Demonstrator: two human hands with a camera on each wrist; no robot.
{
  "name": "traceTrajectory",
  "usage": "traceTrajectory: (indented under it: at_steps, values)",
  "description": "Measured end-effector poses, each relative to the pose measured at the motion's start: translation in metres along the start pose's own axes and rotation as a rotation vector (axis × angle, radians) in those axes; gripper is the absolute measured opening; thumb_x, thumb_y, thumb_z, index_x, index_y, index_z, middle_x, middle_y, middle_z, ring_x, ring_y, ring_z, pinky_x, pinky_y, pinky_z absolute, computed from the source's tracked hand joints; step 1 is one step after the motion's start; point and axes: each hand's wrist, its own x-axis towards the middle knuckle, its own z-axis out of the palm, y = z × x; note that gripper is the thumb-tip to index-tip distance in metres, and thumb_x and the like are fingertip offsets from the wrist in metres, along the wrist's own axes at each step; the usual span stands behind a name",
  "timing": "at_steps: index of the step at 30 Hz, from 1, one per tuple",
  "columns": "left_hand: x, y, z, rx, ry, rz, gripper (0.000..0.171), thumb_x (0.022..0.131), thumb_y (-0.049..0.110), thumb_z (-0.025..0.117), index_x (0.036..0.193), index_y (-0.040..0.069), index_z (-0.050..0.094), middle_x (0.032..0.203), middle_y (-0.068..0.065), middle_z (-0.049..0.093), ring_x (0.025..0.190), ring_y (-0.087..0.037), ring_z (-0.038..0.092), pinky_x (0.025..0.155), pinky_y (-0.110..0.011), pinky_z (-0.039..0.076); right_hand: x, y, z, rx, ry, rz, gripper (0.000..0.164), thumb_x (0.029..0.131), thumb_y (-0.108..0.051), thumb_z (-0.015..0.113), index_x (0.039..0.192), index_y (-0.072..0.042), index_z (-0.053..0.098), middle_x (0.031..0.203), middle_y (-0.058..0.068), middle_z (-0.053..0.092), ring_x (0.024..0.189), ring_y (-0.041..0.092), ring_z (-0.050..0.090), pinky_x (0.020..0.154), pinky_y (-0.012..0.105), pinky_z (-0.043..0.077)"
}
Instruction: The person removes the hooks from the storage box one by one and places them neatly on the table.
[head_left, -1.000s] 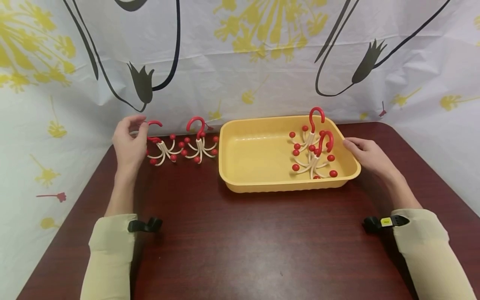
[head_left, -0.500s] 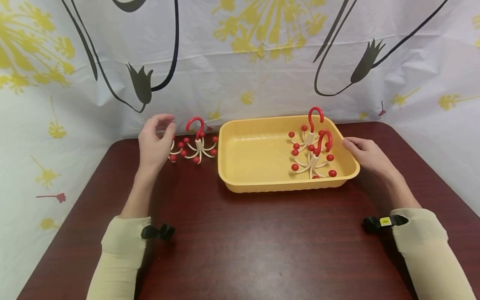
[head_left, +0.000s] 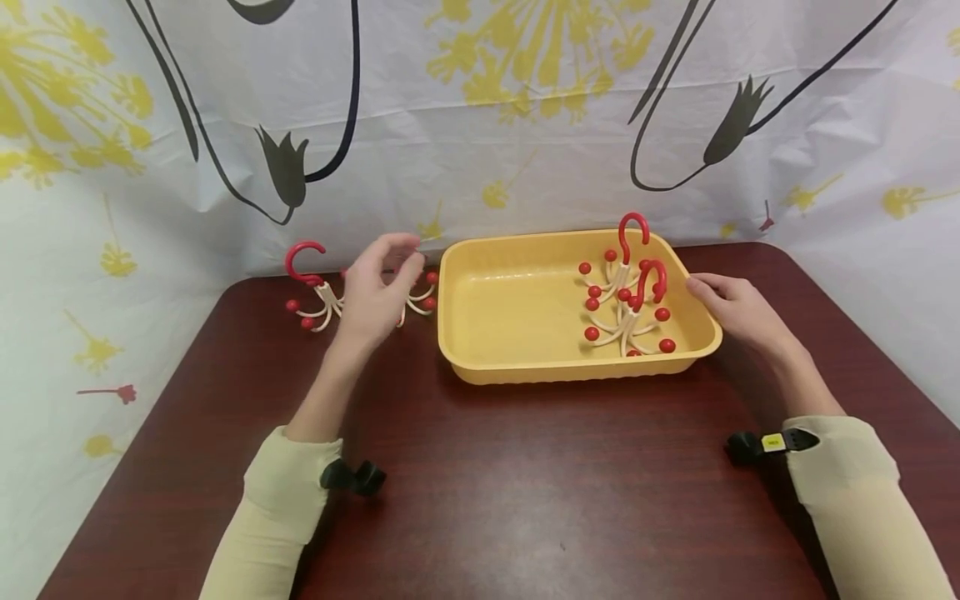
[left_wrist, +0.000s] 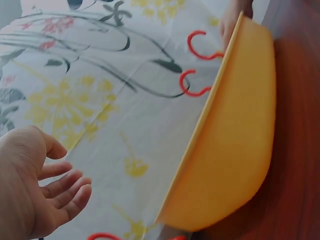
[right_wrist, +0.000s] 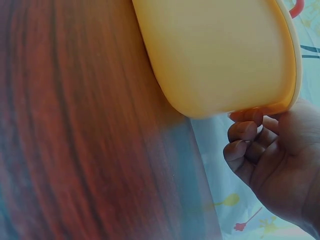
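Note:
My left hand [head_left: 378, 292] hovers over the second of two loose hangers on the table, its fingers loosely bent with nothing between them in the left wrist view. That hanger [head_left: 420, 304] has cream arms tipped with red balls; the hand hides its hook and much of its body. To its left stands a matching hanger [head_left: 306, 279] with a red hook. My right hand [head_left: 742, 312] pinches the right rim of a yellow tray [head_left: 510, 367], thumb on top and fingers below. Inside the tray's right side stand a rear hanger [head_left: 633, 229] and a front hanger [head_left: 628, 325], hooks up.
The dark red-brown wooden table [head_left: 495, 483] extends in front of the tray. A white patterned cloth [head_left: 480, 150] rises behind the table's back edge and along both sides.
My left hand has moved right from the leftmost hanger, past it, to over the second one, uncovering the first hanger's hook. The right hand and the tray stay put.

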Motion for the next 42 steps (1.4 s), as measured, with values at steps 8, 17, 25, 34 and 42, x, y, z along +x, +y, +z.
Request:
traceTrajectory:
  at_steps: [8, 17, 25, 34, 42]
  values:
    - [-0.004, 0.007, 0.030, -0.017, -0.094, 0.046, 0.023, 0.098, 0.011, 0.063, 0.119, 0.002, 0.068, 0.105, -0.011, 0.068, 0.092, -0.020, 0.064, 0.080, -0.033, 0.052, 0.000, 0.000, 0.000, 0.008, -0.003, 0.000, 0.075, 0.104, -0.055, 0.042, 0.148, 0.006, 0.043, 0.129, 0.030, 0.060, 0.093, 0.017, 0.063, 0.072, 0.006, 0.044]
    - [-0.005, 0.015, 0.066, -0.069, -0.177, 0.085, 0.023, 0.097, 0.009, 0.063, 0.118, 0.000, 0.068, 0.102, -0.011, 0.068, 0.094, -0.021, 0.066, 0.079, -0.037, 0.056, 0.000, 0.003, 0.001, -0.003, 0.008, -0.010, 0.073, 0.105, -0.052, 0.042, 0.147, 0.007, 0.044, 0.129, 0.031, 0.060, 0.093, 0.017, 0.063, 0.072, 0.009, 0.045]
    - [-0.008, 0.023, 0.099, -0.126, -0.263, 0.122, 0.021, 0.098, 0.009, 0.062, 0.116, -0.001, 0.068, 0.099, -0.011, 0.068, 0.090, -0.019, 0.065, 0.077, -0.036, 0.056, 0.001, 0.002, 0.002, 0.000, 0.009, -0.014, 0.072, 0.105, -0.052, 0.042, 0.147, 0.007, 0.045, 0.128, 0.031, 0.060, 0.094, 0.022, 0.063, 0.072, 0.009, 0.045]
    - [-0.011, 0.031, 0.128, -0.142, -0.348, 0.086, 0.024, 0.100, 0.011, 0.062, 0.121, 0.001, 0.067, 0.104, -0.010, 0.068, 0.095, -0.017, 0.064, 0.080, -0.026, 0.055, 0.002, 0.001, 0.002, 0.007, 0.008, -0.014, 0.074, 0.104, -0.054, 0.042, 0.147, 0.006, 0.044, 0.129, 0.030, 0.060, 0.092, 0.016, 0.063, 0.071, 0.006, 0.044]
    - [-0.013, 0.039, 0.157, -0.163, -0.409, 0.061, 0.025, 0.100, 0.013, 0.063, 0.122, 0.003, 0.067, 0.105, -0.007, 0.069, 0.093, -0.013, 0.064, 0.081, -0.019, 0.053, 0.001, 0.003, 0.002, 0.011, 0.010, -0.015, 0.073, 0.105, -0.053, 0.043, 0.147, 0.006, 0.044, 0.129, 0.030, 0.060, 0.090, 0.011, 0.062, 0.071, 0.006, 0.044]
